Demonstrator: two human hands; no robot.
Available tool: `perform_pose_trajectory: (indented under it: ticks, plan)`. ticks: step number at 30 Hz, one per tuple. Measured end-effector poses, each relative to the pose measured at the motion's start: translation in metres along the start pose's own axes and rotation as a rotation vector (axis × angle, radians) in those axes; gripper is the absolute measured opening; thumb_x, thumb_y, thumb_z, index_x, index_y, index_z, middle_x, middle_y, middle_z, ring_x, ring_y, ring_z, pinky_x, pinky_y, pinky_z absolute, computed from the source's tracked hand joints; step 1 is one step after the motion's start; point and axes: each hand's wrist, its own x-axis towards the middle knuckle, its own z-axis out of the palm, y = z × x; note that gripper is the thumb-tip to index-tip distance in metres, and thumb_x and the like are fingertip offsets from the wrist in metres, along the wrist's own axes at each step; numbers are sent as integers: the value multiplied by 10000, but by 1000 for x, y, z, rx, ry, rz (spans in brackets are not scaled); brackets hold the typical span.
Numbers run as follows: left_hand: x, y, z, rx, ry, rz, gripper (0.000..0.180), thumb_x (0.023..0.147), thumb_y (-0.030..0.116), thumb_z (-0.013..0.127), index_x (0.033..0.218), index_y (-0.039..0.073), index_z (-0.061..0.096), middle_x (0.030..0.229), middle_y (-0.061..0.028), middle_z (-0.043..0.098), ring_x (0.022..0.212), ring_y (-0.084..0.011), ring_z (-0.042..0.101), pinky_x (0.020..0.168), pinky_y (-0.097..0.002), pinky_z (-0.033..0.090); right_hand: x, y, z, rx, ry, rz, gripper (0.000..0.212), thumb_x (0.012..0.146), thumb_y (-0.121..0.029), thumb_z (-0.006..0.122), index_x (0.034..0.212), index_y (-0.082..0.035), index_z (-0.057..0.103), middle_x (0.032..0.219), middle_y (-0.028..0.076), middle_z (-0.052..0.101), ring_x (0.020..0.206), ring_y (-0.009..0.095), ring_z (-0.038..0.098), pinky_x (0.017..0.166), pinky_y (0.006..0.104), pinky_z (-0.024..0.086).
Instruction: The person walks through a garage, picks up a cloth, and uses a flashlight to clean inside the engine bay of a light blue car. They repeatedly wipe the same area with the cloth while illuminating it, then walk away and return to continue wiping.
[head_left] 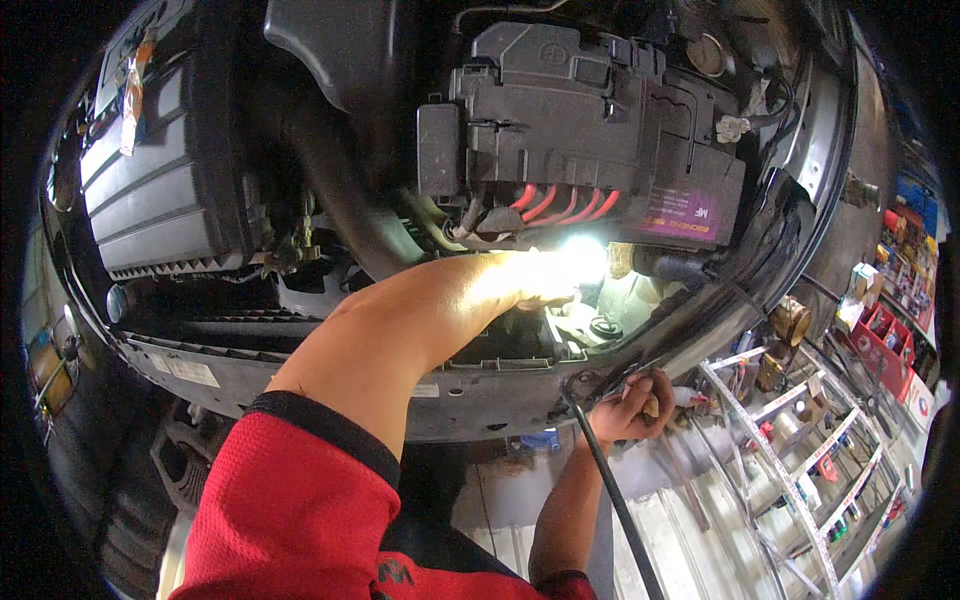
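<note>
My left arm reaches from a red sleeve over the front frame of a vehicle and into its engine bay. At its end my left hand point(545, 278) is washed out by a bright white light point(585, 256); its fingers, and anything in them, cannot be made out. Just beyond sits a black fuse box cover point(555, 110) with several red cables point(570, 203) below it. Outside the bay, my right hand point(638, 408) is held by the front corner with its fingers curled closed. What it grips, if anything, is not clear. Close beside it runs a black rod or hose point(615, 480).
To the left stands a ribbed black housing point(180, 170) with a thick dark duct point(335, 180) next to it. A battery point(690, 180) adjoins the fuse box. The metal front crossmember point(460, 390) borders the bay. A ladder point(800, 480) and a red toolbox point(882, 340) are at right.
</note>
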Motion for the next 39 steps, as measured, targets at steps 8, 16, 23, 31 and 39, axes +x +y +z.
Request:
perform_pose_trajectory:
  ticks: [8,16,23,31,39]
  plan:
    - [1,-1,1,-1,14,11,315,980,250,487,1253,107,550,1021,-81,635,841,-213,584,763,-366,452,2,5,-2,9,-12,-58,272,911,-217,638,965,50,626,902,125,633,780,211,589,678,325,481]
    - [3,0,4,-20,24,30,322,984,250,485,1265,106,542,1028,-77,631,842,-209,578,765,-363,446,2,3,-1,-11,-11,-46,275,910,-207,636,959,63,625,882,126,627,712,200,575,623,319,472]
    - [-6,3,-3,32,5,10,249,951,237,477,1118,94,594,744,-99,626,522,-238,547,500,-384,443,1,-1,0,-2,11,-40,247,906,-180,638,955,62,622,862,118,625,700,195,572,614,312,467]
    - [0,18,-1,-461,73,-266,270,996,259,519,1193,107,622,965,-29,644,741,-125,556,555,-289,434,2,1,1,48,7,-8,257,912,-204,662,960,46,623,871,114,637,729,202,581,640,331,475]
    - [-9,12,-1,-246,-60,-335,318,991,324,513,1236,150,619,1065,-40,652,869,-136,579,672,-306,449,2,3,-1,-6,-5,-42,299,901,-242,668,970,48,636,908,122,638,759,223,590,677,340,478]
